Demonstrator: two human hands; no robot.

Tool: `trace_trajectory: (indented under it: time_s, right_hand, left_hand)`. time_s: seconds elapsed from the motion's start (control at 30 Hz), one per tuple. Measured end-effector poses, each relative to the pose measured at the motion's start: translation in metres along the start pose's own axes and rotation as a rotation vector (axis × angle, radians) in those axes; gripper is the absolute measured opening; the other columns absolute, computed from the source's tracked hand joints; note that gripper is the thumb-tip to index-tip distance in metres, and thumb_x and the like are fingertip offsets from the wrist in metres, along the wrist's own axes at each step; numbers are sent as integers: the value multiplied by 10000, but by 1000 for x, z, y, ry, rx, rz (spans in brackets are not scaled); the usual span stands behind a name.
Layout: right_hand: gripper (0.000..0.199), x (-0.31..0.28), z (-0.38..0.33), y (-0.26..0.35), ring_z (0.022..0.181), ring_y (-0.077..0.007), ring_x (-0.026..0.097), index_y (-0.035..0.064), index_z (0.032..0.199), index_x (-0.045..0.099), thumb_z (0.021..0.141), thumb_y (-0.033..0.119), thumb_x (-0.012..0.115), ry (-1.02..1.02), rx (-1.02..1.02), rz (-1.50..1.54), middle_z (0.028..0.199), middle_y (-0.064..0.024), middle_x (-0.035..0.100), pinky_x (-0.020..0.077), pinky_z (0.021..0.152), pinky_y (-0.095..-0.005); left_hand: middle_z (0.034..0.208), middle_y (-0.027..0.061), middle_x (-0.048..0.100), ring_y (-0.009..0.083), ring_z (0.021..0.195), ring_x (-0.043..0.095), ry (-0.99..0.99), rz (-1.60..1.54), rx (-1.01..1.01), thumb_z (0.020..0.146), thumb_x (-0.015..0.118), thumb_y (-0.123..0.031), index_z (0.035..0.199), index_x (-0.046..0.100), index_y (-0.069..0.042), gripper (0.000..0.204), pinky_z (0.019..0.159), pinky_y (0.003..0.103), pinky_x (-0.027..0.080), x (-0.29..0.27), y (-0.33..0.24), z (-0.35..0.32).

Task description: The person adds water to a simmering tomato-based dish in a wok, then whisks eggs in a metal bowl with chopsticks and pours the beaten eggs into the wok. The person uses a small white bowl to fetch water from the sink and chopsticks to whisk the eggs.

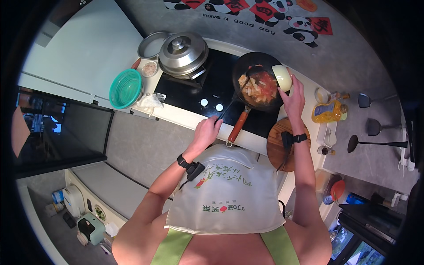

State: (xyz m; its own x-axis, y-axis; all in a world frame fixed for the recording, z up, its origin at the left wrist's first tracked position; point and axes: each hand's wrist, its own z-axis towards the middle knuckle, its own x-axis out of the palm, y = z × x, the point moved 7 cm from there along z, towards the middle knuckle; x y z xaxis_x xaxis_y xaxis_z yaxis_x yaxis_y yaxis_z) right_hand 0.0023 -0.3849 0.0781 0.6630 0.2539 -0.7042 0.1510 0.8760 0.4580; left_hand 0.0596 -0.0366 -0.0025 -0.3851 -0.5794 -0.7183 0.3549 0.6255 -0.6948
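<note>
A black wok [245, 61] with a wooden handle stands on the dark cooktop [216, 84], holding red sauce with pale chunks. My left hand [207, 131] grips the end of a black spatula [232, 102] whose blade rests in the food. My right hand [292, 99] tilts a pale yellow bowl [282, 77] over the wok's right rim.
A steel pot with lid [182, 54], a metal pan [150, 44], a teal colander [126, 88] and a small dish [149, 68] sit left of the cooktop. A round wooden board [276, 148], a yellow oil bottle [327, 111] and hanging ladles [375, 142] are to the right.
</note>
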Motion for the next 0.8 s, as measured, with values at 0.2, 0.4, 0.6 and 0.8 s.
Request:
trace_trajectory:
  time_s: [0.2,0.4,0.6,0.8]
  right_hand:
    - [727,-25,-9,16,1213,-352,623,37,1447,541,811,174,867,-35,-11,-11,1351,-162,610,536,993,-408]
    - [712,-37,0,28,1217,-355,623,29,1436,548,816,177,865,-94,-36,18,1347,-166,609,535,993,-409]
    - [687,-34,4,28,1217,-356,623,30,1428,557,832,193,857,-107,-32,-1,1350,-169,607,534,996,-410]
    - [694,-29,-4,18,1204,-350,636,30,1433,553,826,165,862,-106,40,75,1350,-169,607,540,994,-408]
  left_hand:
    - [766,215,697,413,728,685,-121,64,71,982,689,-242,1067,725,-12,248,642,480,524,-29,-23,-6]
    - [780,215,702,411,735,687,-114,59,86,984,687,-240,1078,725,-9,252,642,475,526,-31,-29,-6]
    - [807,225,708,419,746,691,-96,48,80,989,680,-238,1080,722,-4,254,640,478,528,-30,-31,-9]
    - [814,229,709,418,755,695,-120,52,84,989,682,-240,1067,723,2,257,643,479,531,-28,-31,-11]
